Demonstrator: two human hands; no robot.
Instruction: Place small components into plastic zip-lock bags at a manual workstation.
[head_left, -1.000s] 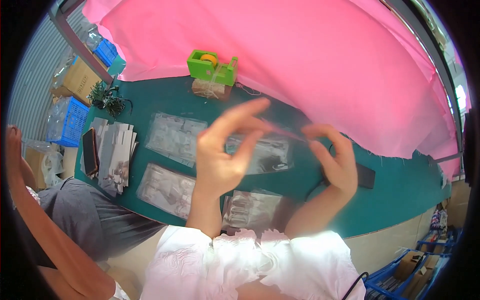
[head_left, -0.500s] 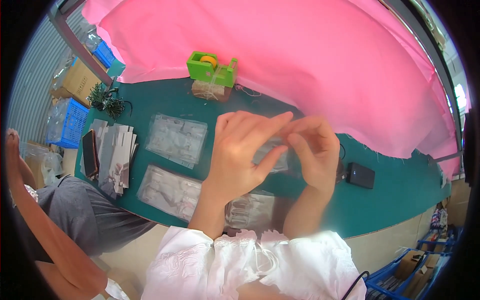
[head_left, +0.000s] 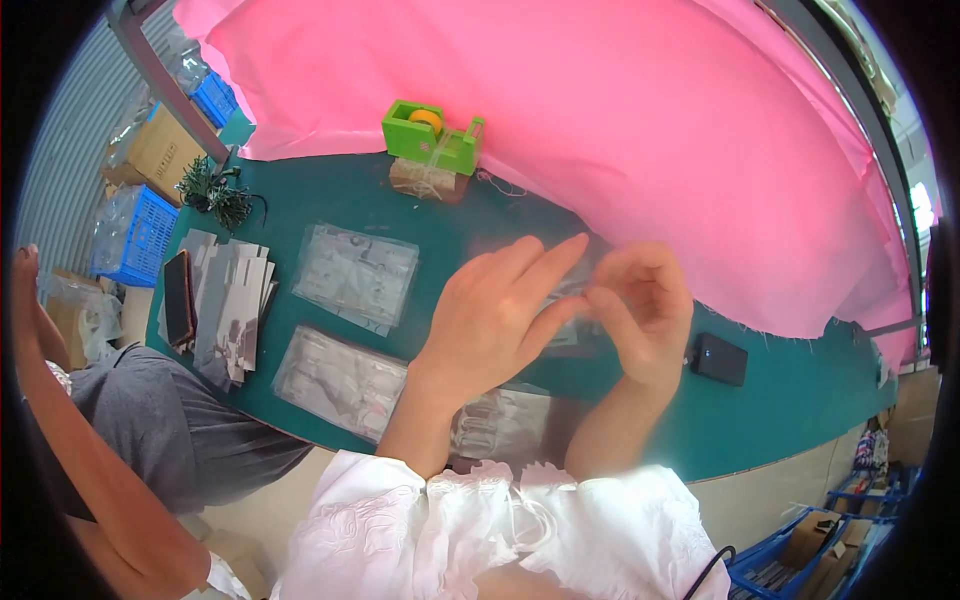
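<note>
Head view
Hands: two, raised together over the middle of the table (head_left: 790, 400); the left hand (head_left: 490, 320) has its fingers stretched out flat, the right hand (head_left: 645, 305) has its fingers curled.
Held thing: one small clear bag (head_left: 568, 300), pinched between both hands above the table, blurred.
Clear packets lying flat: three: one (head_left: 355, 275) left of the hands, one (head_left: 340, 380) by the near edge, one (head_left: 505, 420) under the wrists.
Card stack: one, grey-white (head_left: 235, 310), at the table's left end, with one dark phone (head_left: 178, 298) touching it.
Tape dispenser: one, green (head_left: 432, 135), on a small block at the far edge.
Black box: one (head_left: 720, 358), right of the right hand.
Open room: bare green table right of the black box.
Pink cloth (head_left: 620, 130): covers the far side.
Blue crates: one (head_left: 125, 235) on the left beyond the table end.
</note>
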